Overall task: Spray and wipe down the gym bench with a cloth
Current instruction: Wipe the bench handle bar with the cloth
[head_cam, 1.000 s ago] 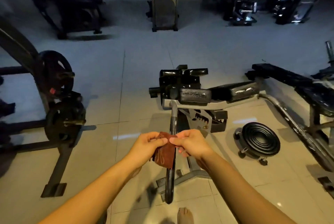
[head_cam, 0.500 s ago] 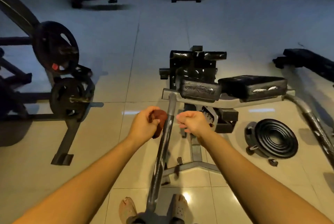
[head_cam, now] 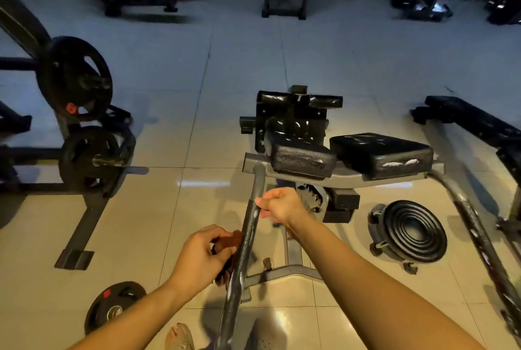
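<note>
Left hand [head_cam: 201, 255] around cloth [head_cam: 227, 239]

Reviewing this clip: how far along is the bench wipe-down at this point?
Done: nothing can be confirmed, and no spray bottle is in view. In hand: the left hand holds the brown cloth against the grey bar, while the right hand grips that bar higher up. Left: both black pads, which neither hand touches, and likely the rest of the frame.

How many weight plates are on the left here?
3: an upper plate and a lower plate on the rack, and a floor plate at bottom left. Others may be stacked behind.
</note>
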The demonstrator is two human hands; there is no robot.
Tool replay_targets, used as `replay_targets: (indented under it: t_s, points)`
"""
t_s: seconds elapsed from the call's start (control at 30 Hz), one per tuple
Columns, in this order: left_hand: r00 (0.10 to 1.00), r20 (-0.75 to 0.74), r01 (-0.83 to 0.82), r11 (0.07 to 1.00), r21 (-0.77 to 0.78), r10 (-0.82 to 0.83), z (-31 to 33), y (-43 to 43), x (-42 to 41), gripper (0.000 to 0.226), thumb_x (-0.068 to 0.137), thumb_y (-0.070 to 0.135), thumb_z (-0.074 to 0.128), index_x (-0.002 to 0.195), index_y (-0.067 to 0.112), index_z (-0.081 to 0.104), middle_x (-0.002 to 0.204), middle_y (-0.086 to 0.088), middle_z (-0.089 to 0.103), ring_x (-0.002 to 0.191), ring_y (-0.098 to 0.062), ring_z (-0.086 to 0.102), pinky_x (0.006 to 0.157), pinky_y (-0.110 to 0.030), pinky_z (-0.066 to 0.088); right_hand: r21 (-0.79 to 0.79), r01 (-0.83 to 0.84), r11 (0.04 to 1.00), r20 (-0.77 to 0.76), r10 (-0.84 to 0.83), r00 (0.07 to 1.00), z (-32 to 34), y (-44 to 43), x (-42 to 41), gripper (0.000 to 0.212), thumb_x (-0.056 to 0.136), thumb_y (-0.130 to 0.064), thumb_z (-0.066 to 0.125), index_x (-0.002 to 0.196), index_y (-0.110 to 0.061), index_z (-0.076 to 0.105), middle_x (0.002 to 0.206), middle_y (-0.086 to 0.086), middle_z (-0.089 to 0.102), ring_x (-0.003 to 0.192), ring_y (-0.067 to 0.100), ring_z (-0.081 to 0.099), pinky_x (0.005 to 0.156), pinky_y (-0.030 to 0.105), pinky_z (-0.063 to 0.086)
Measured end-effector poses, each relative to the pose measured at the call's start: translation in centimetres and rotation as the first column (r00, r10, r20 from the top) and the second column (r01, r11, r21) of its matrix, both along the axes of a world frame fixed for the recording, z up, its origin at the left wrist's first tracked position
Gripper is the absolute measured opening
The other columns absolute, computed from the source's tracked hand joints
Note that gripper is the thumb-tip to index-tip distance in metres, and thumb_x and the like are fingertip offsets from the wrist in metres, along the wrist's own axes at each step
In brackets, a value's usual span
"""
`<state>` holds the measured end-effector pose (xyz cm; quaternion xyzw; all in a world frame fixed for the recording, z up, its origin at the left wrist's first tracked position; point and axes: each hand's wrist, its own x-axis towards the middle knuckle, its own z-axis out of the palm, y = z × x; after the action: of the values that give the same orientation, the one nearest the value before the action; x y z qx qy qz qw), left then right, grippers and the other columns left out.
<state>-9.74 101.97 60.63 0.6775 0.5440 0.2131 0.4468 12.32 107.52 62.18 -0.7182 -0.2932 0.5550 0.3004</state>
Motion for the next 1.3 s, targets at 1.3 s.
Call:
replay_targets:
  t_s: [1.3]
  points:
    - [0.998, 0.036, -0.057, 0.969, 0.24, 0.05, 1.1, 3.2, 3.4, 0.018, 0.087, 0.017, 0.079, 0.104, 0.021, 0.076, 0.095, 0.009, 0.065, 0.091, -0.005, 0.062, 0.086, -0.027, 0.055, 0.074, -0.1, 0.992, 0.029, 0.098, 0.995, -1.0, -0.3, 0.6, 0.022, 0.093, -0.023, 0.073, 0.1, -0.002, 0.075, 0.086, 0.009, 0.074, 0.068, 0.011, 0.065, 0.075, 0.033, 0.049]
